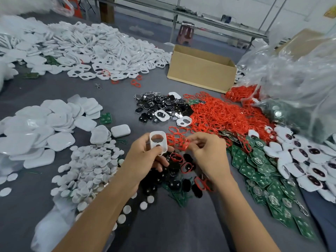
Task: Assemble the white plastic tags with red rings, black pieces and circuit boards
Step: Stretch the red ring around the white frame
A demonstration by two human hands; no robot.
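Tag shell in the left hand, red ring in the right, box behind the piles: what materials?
The tag shell looks like moulded white plastic, smooth and slightly glossy, with a thin rigid rim round two cut-outs. The red ring is probably soft rubber or silicone: matt, thin, limp-looking. The box is cardboard: plain brown, matt, open-topped.

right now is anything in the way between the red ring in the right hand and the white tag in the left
Nothing visible. The right hand pinches the red ring right beside the white tag held in the left hand; loose rings and black pieces lie below them on the table.
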